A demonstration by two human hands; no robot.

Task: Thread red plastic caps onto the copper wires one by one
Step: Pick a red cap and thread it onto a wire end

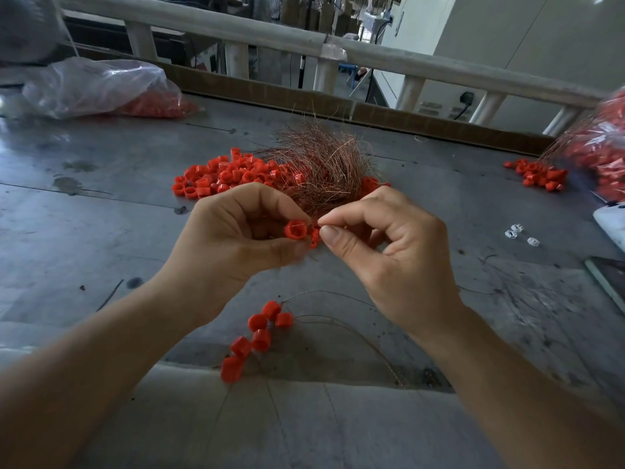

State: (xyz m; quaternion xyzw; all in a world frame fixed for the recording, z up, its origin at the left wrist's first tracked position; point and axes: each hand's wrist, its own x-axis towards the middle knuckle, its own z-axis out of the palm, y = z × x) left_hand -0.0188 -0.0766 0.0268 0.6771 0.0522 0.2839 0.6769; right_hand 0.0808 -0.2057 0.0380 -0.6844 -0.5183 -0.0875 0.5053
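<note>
A single red cap (pixel 297 229) is sitting pinched between the thumb and fingers of the left hand (pixel 236 238), its open mouth facing the camera, held above the grey table (pixel 101 214). Just beside it the right hand (pixel 389 252) is pressing thumb and forefinger together on a thin copper wire (pixel 319 222), whose tip is too fine to follow; more red is showing between the two hands. Below the hands, six threaded caps (pixel 258 336) are lying in a loose string on the table, a wire trailing from them. Beyond the hands a tangled bundle of copper wires (pixel 321 164) is resting against a heap of loose caps (pixel 223 174), too many to count. Farther out, two clear bags are holding more caps: one bag (pixel 101 86) at the far left, another bag (pixel 605 147) at the right edge with a small spill (pixel 537 174) beside it. Three small white pieces (pixel 521 234) are lying near the right.
</note>
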